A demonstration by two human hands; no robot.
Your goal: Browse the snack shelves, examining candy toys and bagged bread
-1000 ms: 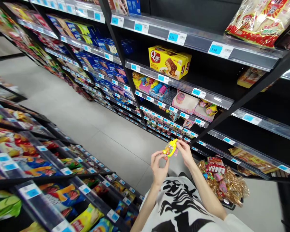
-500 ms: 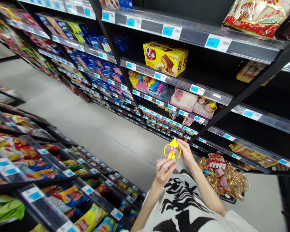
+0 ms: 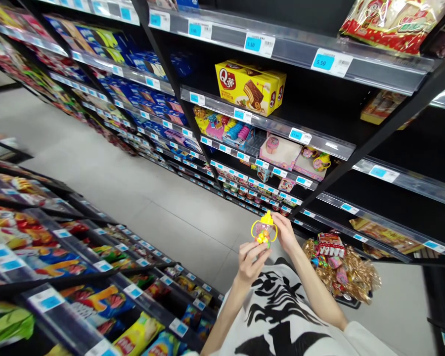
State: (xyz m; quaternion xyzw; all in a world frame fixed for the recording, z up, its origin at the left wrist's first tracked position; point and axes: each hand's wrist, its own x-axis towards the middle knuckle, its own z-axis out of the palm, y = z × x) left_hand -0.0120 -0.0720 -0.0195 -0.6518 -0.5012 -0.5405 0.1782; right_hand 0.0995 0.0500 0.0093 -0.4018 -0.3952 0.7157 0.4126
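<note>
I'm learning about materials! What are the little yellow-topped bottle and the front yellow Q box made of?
The bottle looks like shiny plastic: clear body, bright yellow top, though looks alone can't prove it. The box is probably smooth printed card, from its flat sides and crisp edges.

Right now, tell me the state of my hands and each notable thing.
Small clear plastic bottle with two yellow handles: upright, capped, coloured balls settled low.
Left hand: shut on the bottle's lower part.
Right hand: beside the yellow cap; grip unclear.
Yellow cardboard Q box: standing, apparently closed.
Red-printed clear plastic snack bag: apparently unopened.
Shiny gold tinsel: loosely bunched around packets.
</note>
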